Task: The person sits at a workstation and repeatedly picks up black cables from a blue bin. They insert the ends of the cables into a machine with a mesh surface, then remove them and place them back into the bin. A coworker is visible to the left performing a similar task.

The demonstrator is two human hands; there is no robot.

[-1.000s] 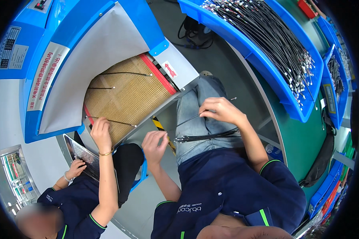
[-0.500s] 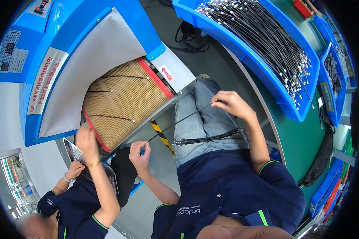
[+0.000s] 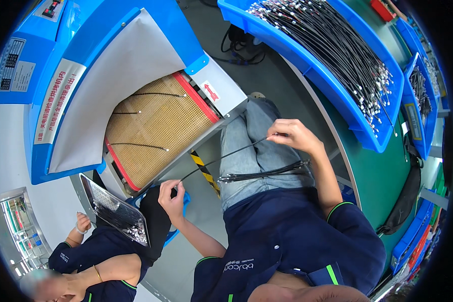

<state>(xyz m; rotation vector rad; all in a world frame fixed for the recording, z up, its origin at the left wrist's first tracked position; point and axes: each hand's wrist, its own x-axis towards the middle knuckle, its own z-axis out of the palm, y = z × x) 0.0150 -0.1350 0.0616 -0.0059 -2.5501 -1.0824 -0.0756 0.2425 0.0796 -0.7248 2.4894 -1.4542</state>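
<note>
Flanking the legs (image 3: 236, 163), blue machine (image 3: 99, 48): its mesh belt (image 3: 158, 126) carries three dark cables; swinging the held cable (image 3: 226, 156) left could knock these askew or catch the belt's edge.
Blue bin (image 3: 297, 60) on the green desk (image 3: 370, 186): heaped with dark cables; a stray end hangs over the rim, and a passing sleeve might hook it.
Co-worker's tray (image 3: 92, 187): tilted, cables lying inside; tipping further could slide them out.
Lap bundle (image 3: 264, 175): thin dark cables laid across the thighs, no tie discernible; shifting the knees might roll them to the floor.
Hands: left hand (image 3: 172, 200) and right hand (image 3: 294, 135) each pinch the held cable near one end, thumb against fingers; too slack a pinch could drop it, too hard a pull could strain its ends.
Held cable: stretched between both hands, above the left thigh and the gap beside the belt; slim, dark, slanting up rightward, slightly bowed.
Cable tips: too small or finger-covered to make out.
</note>
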